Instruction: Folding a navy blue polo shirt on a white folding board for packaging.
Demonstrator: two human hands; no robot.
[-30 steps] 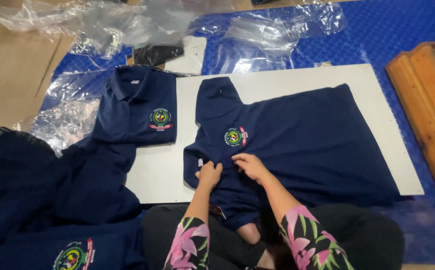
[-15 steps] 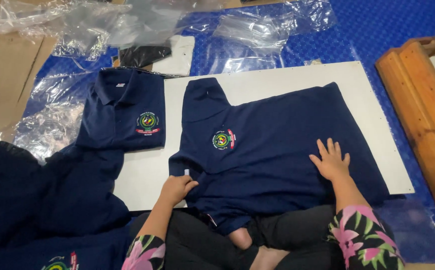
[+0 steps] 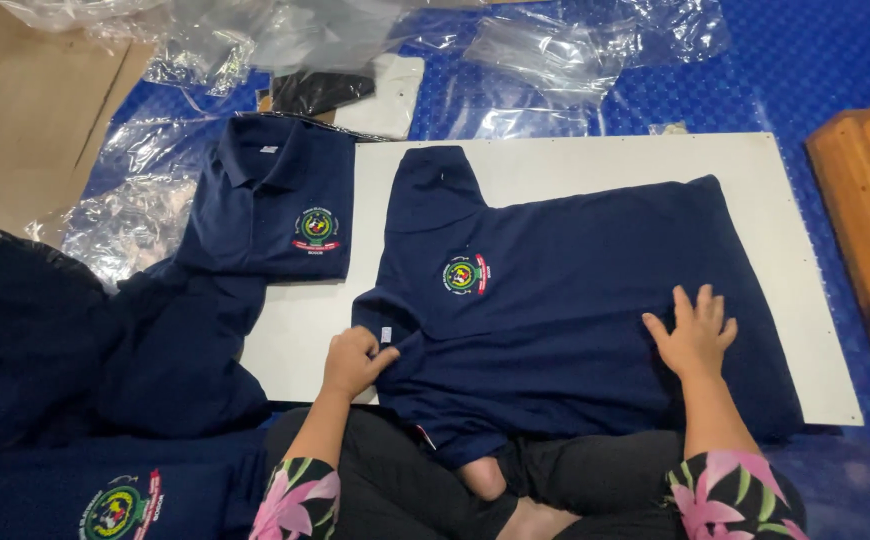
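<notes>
Head view. Navy polo shirt (image 3: 575, 300) spread flat on a white board (image 3: 805, 260), collar end toward the person's left, round chest badge (image 3: 465, 275) facing up. Left hand (image 3: 353, 362): grip closed, fingers pinched on the shirt's collar edge (seemingly by a small white tag, hard to tell). Right hand (image 3: 697, 335): grip apart, fingers splayed, palm pressed flat on the shirt body. Second folded navy polo (image 3: 275, 210) just beside the board's left edge. Clear plastic bags (image 3: 555, 50) lie beyond, on blue floor matting (image 3: 805, 70).
</notes>
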